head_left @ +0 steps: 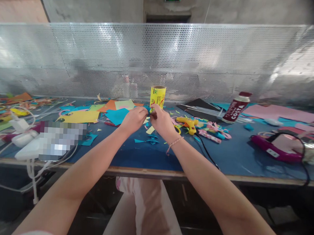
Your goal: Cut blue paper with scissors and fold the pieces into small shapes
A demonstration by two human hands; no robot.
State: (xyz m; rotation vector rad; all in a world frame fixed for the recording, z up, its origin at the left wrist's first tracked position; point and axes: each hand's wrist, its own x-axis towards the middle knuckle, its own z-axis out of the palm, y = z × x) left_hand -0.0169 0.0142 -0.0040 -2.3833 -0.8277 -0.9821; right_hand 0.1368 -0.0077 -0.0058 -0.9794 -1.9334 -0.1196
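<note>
My left hand (134, 120) and my right hand (162, 122) meet above the middle of the table, fingers pinched together. Between their fingertips shows a small piece of blue paper (148, 110), partly hidden by the fingers. Just behind the hands stands a yellow printed tube (157, 95), upright and with an open top. Below the hands lie blue paper scraps (152, 140) and a pale yellow-green scrap (150, 130). To the right of my right hand rests a yellow hot glue gun (187, 124) with a black cord.
A perforated metal screen (163, 57) closes off the table's back. On the right are a dark red COSTA bottle (236, 108), pink paper (283, 113) and a purple object (276, 148). At left lie yellow paper (78, 116), a white power strip (28, 150) and cables.
</note>
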